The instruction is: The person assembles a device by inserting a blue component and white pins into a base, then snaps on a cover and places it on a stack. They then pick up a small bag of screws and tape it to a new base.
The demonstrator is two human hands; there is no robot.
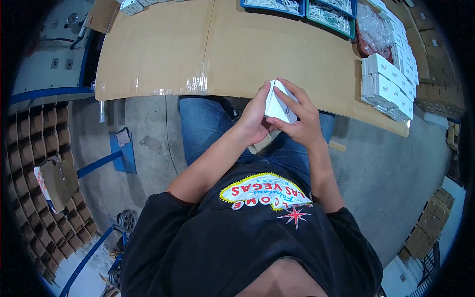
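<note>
A small white box [278, 108] is between my two hands, just past the table's near edge and above my lap. My left hand [254, 118] wraps the box's left side, its fingers partly hidden. From the right, my right hand [303, 115] grips the box, with fingers over its top and far side and the thumb along its near edge. Faint dark print shows on the box's right face. Below the hands, a tan piece [264, 142] that looks like cardboard or wood shows between my legs.
The cardboard-covered table [163, 54] spans the front. White boxes [388, 86] are stacked at its right end, beside a red tray with clear plastic bags [375, 32]. Blue and green trays [330, 20] hold small white parts at the back. Cardboard dividers [29, 143] stand left.
</note>
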